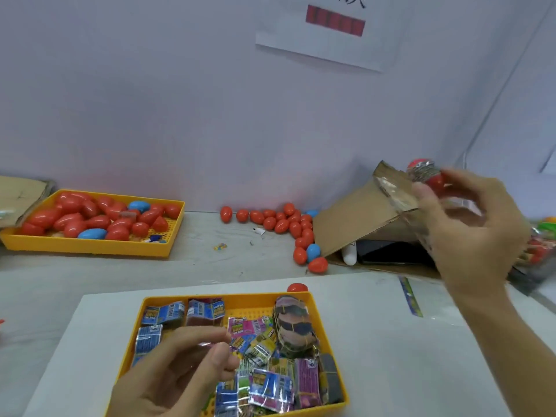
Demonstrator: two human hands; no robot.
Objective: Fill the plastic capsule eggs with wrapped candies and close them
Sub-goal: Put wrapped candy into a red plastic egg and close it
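My right hand (469, 224) is raised at the right, over a cardboard box flap (361, 218), and grips a red capsule egg (433, 176) with something silvery showing at its top. My left hand (180, 374) hovers low over the near yellow tray (313, 299) of wrapped candies (270, 383); thumb and fingers are pinched, perhaps on a small clear wrapper, blurred. A bundle of wrappers bound with bands (293, 323) stands in that tray. A lone red egg (297, 287) lies just behind the tray.
A second yellow tray (90, 246) at the left holds several red and two blue eggs. More eggs (282, 221) lie heaped along the wall by the cardboard box. A white board (391, 341) lies under the near tray. Paper hangs on the wall.
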